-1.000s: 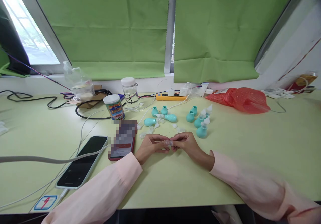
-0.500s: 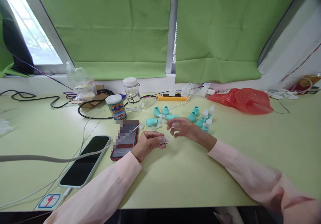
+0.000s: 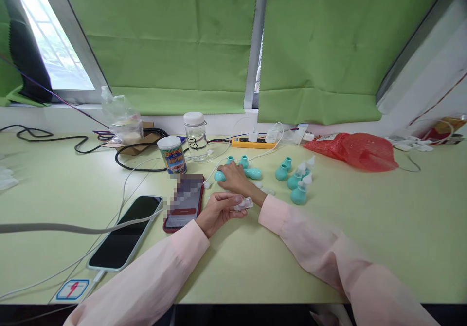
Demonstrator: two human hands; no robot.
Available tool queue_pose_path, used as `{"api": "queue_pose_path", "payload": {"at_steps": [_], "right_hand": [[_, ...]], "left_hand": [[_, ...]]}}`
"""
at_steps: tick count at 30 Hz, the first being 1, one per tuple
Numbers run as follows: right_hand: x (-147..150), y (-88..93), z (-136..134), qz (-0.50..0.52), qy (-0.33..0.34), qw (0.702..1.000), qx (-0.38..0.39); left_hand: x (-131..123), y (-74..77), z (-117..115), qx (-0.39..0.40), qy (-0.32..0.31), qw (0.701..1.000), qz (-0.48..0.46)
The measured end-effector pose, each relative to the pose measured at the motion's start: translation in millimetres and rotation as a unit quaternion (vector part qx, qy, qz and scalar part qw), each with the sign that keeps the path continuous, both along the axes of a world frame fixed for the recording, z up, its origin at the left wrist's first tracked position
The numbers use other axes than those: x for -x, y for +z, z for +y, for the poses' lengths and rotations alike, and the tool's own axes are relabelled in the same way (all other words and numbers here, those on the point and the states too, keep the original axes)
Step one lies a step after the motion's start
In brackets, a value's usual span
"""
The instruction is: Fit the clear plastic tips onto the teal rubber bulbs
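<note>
Head view: the left hand (image 3: 219, 211) rests near the middle of the pale green table (image 3: 328, 248), its fingertips pinched on a small clear plastic nozzle (image 3: 245, 203). Just beyond it, the right hand (image 3: 235, 179) lies over a teal rubber bulb (image 3: 220, 175) lying on its side. Whether its fingers have closed on the bulb cannot be told. The step in hand looks like a pick-up of that bulb. It calls for a sure grip without nudging the loose clear bits beside it.
</note>
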State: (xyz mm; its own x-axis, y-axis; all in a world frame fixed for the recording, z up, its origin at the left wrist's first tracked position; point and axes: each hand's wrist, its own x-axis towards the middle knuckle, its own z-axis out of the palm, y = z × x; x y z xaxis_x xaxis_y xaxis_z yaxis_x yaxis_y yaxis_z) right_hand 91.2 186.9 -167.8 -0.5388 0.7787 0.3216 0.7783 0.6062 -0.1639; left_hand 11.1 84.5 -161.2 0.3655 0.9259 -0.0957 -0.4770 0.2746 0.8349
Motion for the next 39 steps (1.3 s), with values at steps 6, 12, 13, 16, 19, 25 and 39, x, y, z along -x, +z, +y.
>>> {"api": "queue_pose_path", "payload": {"at_steps": [6, 12, 13, 16, 19, 25, 39], "right_hand": [[-28.2, 17.7, -21.3, 0.06, 0.004, 0.998, -0.023], [-83.4, 25.8, -60.0, 0.355, 0.055, 0.927, 0.109], [-90.5, 24.9, -65.3, 0.4, 0.064, 0.902, 0.151], [-104.1, 17.7, -78.2, 0.527, 0.089, 0.797, 0.28], [-108.1, 6.4, -87.0, 0.585, 0.089, 0.703, 0.394], [-106.5, -4.8, -91.9, 0.609, 0.064, 0.643, 0.459], [-107.1, -8.9, -94.5, 0.538, 0.057, 0.752, 0.377]], "left_hand": [[-0.9, -1.9, 0.8, -0.026, 0.027, 0.999, 0.03], [-3.7, -5.9, 0.8, -0.02, 0.064, 0.995, 0.068], [-4.2, -6.9, 0.8, -0.02, 0.069, 0.994, 0.086], [-5.7, -9.2, 0.4, -0.042, 0.09, 0.984, 0.145], [-8.0, -8.2, -1.3, -0.092, 0.103, 0.97, 0.2], [-10.9, -4.7, -4.1, -0.156, 0.065, 0.96, 0.222], [-9.7, -8.6, -1.8, -0.185, -0.017, 0.955, 0.232]]}}
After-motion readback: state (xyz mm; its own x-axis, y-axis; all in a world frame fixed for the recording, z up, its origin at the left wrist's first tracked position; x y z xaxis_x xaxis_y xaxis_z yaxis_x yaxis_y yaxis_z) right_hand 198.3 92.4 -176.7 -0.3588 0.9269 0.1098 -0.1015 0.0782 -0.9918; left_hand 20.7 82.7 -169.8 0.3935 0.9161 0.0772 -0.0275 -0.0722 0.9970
